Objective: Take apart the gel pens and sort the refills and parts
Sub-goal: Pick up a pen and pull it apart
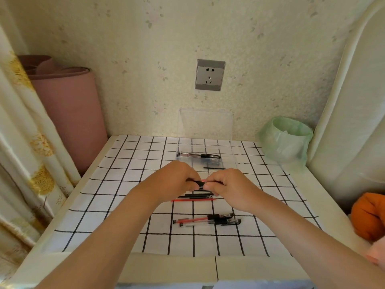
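The gel pen (199, 183) is hanging level just above the middle of the table (31, 265), with only a short black section and a touch of red showing between the fingers. The left hand (177, 180) is curling round one end of it, and the right hand (227, 187) is pinching the other, so both hands are closing tightly on the pen.

Directly beneath them, a few black refills (198, 195) are lying side by side on the checked cloth (125, 163), with a red refill (193, 199) just beside them on the near side. Nearer the person, two whole pens (208, 221) are lying together, touching. Beyond the hands, a clear box (227, 147) is sitting with its lid standing open against the wall, holding one pen (198, 155) and some dark parts (211, 163). I cannot tell whether a thin black refill (214, 168) at its near edge is inside.

A green-bagged bin (285, 140) is standing at the far right corner, a pink roll (68, 111) is leaning at the left, and a wall socket (210, 75) is showing above the box.
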{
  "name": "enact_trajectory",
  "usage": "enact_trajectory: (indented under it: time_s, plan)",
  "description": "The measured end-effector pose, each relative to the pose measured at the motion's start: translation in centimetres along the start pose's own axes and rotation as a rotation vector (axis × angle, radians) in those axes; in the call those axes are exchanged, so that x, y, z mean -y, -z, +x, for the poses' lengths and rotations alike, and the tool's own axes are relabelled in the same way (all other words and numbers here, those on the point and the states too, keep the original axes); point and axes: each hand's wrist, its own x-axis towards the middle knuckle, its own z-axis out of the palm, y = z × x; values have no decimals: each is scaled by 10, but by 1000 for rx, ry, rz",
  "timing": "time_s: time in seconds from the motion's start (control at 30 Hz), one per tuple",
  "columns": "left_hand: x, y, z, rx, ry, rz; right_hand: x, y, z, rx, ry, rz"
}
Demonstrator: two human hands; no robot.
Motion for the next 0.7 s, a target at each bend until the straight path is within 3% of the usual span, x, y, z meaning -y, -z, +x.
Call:
enact_trajectory:
  time_s: [0.3,0.5,0.6,0.7]
  plan:
    - [7,-10,15,-37,-45,95,-4,-3,0,-49,-56,-131]
    - [33,-1,15,-368,58,61,-3,7,19,-252,-111,-308]
    - [42,-6,14,-345,181,61,-7,14,38,-379,-132,-370]
    - [47,-14,17,-291,278,28,-14,19,61,-387,-137,-469]
